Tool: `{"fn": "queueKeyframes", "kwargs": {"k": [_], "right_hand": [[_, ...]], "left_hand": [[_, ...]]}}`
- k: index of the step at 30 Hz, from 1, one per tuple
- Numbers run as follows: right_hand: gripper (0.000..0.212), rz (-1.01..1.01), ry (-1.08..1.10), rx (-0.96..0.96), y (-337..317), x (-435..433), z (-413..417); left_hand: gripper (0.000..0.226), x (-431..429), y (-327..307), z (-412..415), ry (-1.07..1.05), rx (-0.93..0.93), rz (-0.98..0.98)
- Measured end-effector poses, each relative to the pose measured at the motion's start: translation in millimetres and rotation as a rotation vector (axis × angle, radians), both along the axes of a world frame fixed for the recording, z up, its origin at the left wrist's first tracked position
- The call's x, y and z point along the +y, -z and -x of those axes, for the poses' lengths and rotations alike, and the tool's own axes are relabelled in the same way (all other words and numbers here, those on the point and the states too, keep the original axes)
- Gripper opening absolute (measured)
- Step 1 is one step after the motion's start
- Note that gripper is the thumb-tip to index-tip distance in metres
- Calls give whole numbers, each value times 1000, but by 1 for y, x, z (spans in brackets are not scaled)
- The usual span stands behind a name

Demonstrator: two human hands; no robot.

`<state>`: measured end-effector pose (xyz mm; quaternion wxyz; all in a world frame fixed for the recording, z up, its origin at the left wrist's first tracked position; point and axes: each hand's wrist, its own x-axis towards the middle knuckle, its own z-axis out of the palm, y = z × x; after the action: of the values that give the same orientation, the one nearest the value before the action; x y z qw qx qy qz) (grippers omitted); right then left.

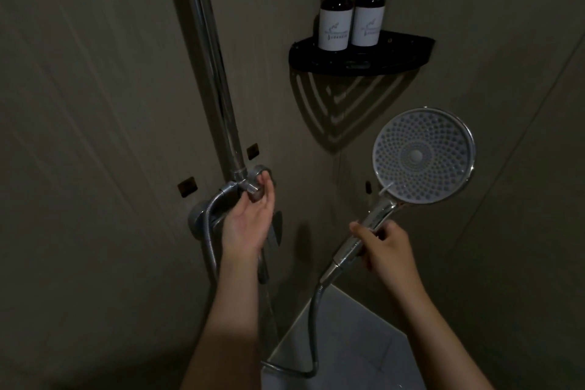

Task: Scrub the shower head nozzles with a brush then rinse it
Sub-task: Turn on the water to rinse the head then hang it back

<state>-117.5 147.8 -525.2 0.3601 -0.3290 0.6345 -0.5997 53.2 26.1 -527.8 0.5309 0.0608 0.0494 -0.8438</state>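
1. In a dim shower corner, the right hand (384,248) grips the chrome handle (378,212) of the shower head (423,155), with the fingers curled round it and the thumb lying along the top.
2. The shower head is held up right of centre, lower than the shelf (357,65) and well apart from it. Its round nozzle face is turned toward the camera.
3. A hose (315,326) leaves the lower end of the handle, drops between the two forearms and bends into a loop over the pale floor (348,342) at the bottom edge.
4. The left hand (248,218) is palm up, its fingers and thumb curled round a round knob (256,187) at the foot of the upright chrome pipe (209,57).
5. Another stretch of hose curves out beside the knob and runs down just left of the left wrist.
6. The black shelf sits in the corner of the walls, and two dark bottles (335,22) with white labels stand on it side by side, touching.
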Motion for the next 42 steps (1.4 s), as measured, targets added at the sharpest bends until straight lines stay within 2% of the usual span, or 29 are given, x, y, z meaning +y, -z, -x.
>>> {"fn": "queueKeyframes", "kwargs": {"k": [3,6,8,10,12,13,15,17,22,28,32,37,42], "right_hand": [[13,-5,6,12,-2,1,4],[13,1,26,21,-3,-1,8],[14,6,34,18,-2,-3,8],[13,-3,22,7,-1,-5,7],[10,-3,13,-1,0,-6,5],[8,1,9,1,0,-6,5],[9,7,0,16,0,-6,3],[13,14,-2,18,1,-7,1],[15,27,17,9,0,-6,0],[15,33,23,8,-2,4,2],[16,-2,68,62,6,9,8],[24,-60,149,161,20,22,18],[27,-136,211,265,29,36,33]], "left_hand": [[37,2,3,0,-2,-14,-41],[33,0,5,-4,8,-139,-43],[43,7,-1,-6,32,-196,-20],[52,12,-11,-7,11,-313,11],[50,10,-21,-7,1,-520,20],[34,5,-24,-8,17,-553,20],[34,-6,-26,-7,45,-619,-48],[22,-15,-28,-5,58,-804,-55],[25,-21,-27,3,29,-1057,25],[25,0,-8,-3,-68,-1089,43],[17,18,20,-4,-245,-1248,-48],[44,36,38,18,-33,-1168,-86],[49,25,68,29,-50,-1232,-58]]}}
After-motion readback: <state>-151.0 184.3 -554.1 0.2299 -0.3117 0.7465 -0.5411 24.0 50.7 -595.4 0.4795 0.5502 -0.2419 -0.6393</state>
